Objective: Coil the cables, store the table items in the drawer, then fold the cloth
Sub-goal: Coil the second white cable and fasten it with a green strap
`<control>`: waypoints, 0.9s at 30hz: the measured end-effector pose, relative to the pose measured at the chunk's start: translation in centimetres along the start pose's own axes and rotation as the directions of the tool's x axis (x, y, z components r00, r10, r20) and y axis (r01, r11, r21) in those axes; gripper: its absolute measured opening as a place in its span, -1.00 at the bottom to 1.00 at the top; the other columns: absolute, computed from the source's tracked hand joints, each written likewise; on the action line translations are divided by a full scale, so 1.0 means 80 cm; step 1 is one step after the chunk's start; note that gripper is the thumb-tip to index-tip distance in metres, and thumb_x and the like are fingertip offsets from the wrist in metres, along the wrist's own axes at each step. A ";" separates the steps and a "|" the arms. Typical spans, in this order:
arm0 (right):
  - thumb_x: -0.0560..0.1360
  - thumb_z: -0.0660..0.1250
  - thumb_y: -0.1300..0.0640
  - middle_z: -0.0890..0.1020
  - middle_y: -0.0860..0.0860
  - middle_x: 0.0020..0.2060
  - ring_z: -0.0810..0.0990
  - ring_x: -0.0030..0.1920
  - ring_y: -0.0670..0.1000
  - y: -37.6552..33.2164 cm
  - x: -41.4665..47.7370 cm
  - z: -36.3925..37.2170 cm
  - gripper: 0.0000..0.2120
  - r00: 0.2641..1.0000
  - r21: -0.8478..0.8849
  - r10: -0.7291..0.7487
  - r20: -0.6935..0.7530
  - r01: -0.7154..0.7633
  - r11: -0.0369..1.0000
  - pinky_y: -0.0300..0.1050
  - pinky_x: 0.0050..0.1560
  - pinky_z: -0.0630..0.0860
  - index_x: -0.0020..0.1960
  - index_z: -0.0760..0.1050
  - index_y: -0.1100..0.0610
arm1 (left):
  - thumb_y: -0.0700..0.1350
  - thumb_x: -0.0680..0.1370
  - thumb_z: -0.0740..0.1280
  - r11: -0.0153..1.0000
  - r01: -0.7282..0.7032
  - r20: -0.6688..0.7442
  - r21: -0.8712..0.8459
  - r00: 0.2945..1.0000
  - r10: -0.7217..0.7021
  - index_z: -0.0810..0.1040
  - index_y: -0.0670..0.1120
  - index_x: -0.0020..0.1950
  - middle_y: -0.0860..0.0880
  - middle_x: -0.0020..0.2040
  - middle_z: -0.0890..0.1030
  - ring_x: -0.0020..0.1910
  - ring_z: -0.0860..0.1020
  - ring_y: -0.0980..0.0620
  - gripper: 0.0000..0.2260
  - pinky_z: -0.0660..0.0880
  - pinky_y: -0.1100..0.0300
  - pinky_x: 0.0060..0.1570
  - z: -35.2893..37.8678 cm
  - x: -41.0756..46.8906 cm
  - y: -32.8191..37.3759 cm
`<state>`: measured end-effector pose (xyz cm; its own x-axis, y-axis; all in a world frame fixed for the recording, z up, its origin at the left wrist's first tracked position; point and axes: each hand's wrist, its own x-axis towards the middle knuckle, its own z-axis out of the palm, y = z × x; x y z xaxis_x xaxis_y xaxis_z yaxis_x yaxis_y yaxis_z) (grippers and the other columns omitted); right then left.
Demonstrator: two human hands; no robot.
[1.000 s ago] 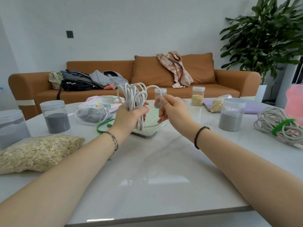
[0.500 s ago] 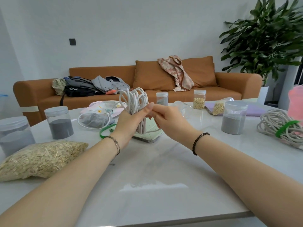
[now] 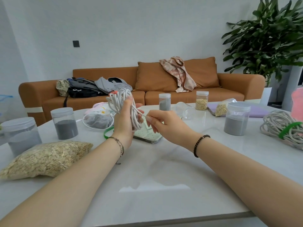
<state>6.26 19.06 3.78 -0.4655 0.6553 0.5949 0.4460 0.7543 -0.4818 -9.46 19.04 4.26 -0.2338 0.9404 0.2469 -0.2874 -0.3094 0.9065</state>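
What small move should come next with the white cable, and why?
Probably wind the loose end around the white cable bundle: the left hand grips the bundle upright, and the right hand pinches the end, stretched across it.

The white cable (image 3: 118,102), loosely coiled (loops uneven), stands upright in the left hand (image 3: 123,126); the right hand (image 3: 165,123) pinches its free end at 3 o'clock. A grey cable coil (image 3: 277,125), green-tied, lies flat at the table's 2 o'clock.

home living room (orange sofa (image 3: 164,94), potted plant (image 3: 265,38))
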 end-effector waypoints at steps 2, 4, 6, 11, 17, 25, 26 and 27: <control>0.67 0.20 0.16 0.55 -0.16 -0.40 0.57 -0.25 -0.17 -0.001 -0.003 0.002 -0.74 0.999 -0.016 -0.043 0.006 0.043 0.999 -0.03 -0.25 0.43 -0.17 0.45 0.21 | 0.27 0.46 0.34 0.998 0.003 0.042 0.062 0.999 -0.006 0.67 -0.07 -0.06 0.01 -0.31 0.62 -0.32 0.56 0.05 -0.59 0.48 0.11 -0.14 0.002 -0.001 -0.003; 0.66 0.19 0.18 0.51 -0.12 -0.38 0.51 -0.29 -0.06 0.001 -0.004 0.004 -0.76 0.997 -0.041 -0.078 -0.009 0.078 0.996 0.05 -0.25 0.41 -0.17 0.41 0.18 | 0.15 0.47 0.42 0.989 -0.036 0.082 0.142 0.996 0.024 0.66 -0.07 -0.06 0.01 -0.33 0.60 -0.33 0.56 0.04 -0.71 0.51 0.12 -0.19 0.005 -0.003 -0.005; 0.66 0.19 0.20 0.47 -0.03 -0.38 0.39 -0.33 0.01 0.002 -0.002 0.004 -0.78 0.995 -0.069 -0.100 -0.022 0.098 0.993 0.09 -0.25 0.40 -0.16 0.42 0.16 | -0.05 0.53 0.43 0.984 -0.063 0.102 0.167 0.994 0.046 0.63 -0.08 -0.09 0.03 -0.39 0.55 -0.35 0.54 0.06 -0.90 0.49 0.15 -0.27 0.007 -0.004 -0.008; 0.66 0.20 0.20 0.41 -0.14 -0.46 0.39 -0.39 -0.05 -0.001 0.000 0.004 -0.74 0.994 -0.093 -0.106 -0.031 0.102 0.990 -0.08 -0.32 0.36 -0.21 0.38 0.06 | -0.02 0.46 0.46 0.981 -0.114 0.087 0.156 0.991 0.101 0.57 -0.08 -0.19 0.00 -0.37 0.51 -0.36 0.51 0.03 -0.84 0.46 0.16 -0.30 0.006 -0.004 -0.010; 0.67 0.20 0.13 0.54 0.11 -0.39 0.46 -0.32 0.13 -0.001 0.001 0.004 -0.73 0.998 -0.069 -0.067 -0.013 0.066 0.995 0.16 -0.24 0.45 -0.18 0.44 0.19 | -0.06 0.54 0.43 0.991 -0.116 -0.007 0.070 0.993 0.116 0.58 -0.07 -0.25 0.01 -0.34 0.59 -0.35 0.56 0.06 -0.81 0.47 0.13 -0.21 0.005 -0.002 -0.003; 0.68 0.17 0.02 0.49 0.12 -0.40 0.42 -0.33 0.12 0.005 -0.001 -0.003 -0.64 0.997 -0.213 -0.075 0.031 0.080 0.974 0.11 -0.27 0.43 -0.23 0.37 0.19 | -0.10 0.57 0.36 0.894 -0.197 -0.326 -0.402 0.943 0.061 0.54 -0.09 -0.11 0.02 -0.29 0.59 -0.32 0.61 0.06 -0.90 0.61 0.17 -0.15 -0.036 0.030 0.028; 0.67 0.18 0.01 0.50 0.09 -0.41 0.43 -0.34 0.10 0.008 -0.001 -0.005 -0.63 0.997 -0.240 -0.067 0.035 0.074 0.968 0.09 -0.29 0.44 -0.24 0.39 0.19 | -0.09 0.57 0.36 0.866 -0.201 -0.354 -0.458 0.935 0.030 0.52 -0.10 -0.13 0.02 -0.28 0.57 -0.32 0.60 0.06 -0.88 0.61 0.18 -0.14 -0.047 0.036 0.030; 0.67 0.19 -0.01 0.50 0.03 -0.43 0.43 -0.37 0.04 0.011 -0.001 -0.006 -0.63 0.998 -0.252 -0.049 0.036 0.057 0.966 0.03 -0.31 0.41 -0.24 0.41 0.18 | -0.08 0.57 0.36 0.836 -0.200 -0.370 -0.511 0.929 -0.004 0.51 -0.10 -0.15 0.02 -0.28 0.56 -0.31 0.59 0.07 -0.85 0.61 0.19 -0.14 -0.057 0.042 0.030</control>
<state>7.08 19.61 3.63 -0.5139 0.6182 0.5947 0.5972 0.7556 -0.2693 -15.13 20.79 5.71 -0.5601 0.8225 0.0989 -0.6679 -0.5190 0.5335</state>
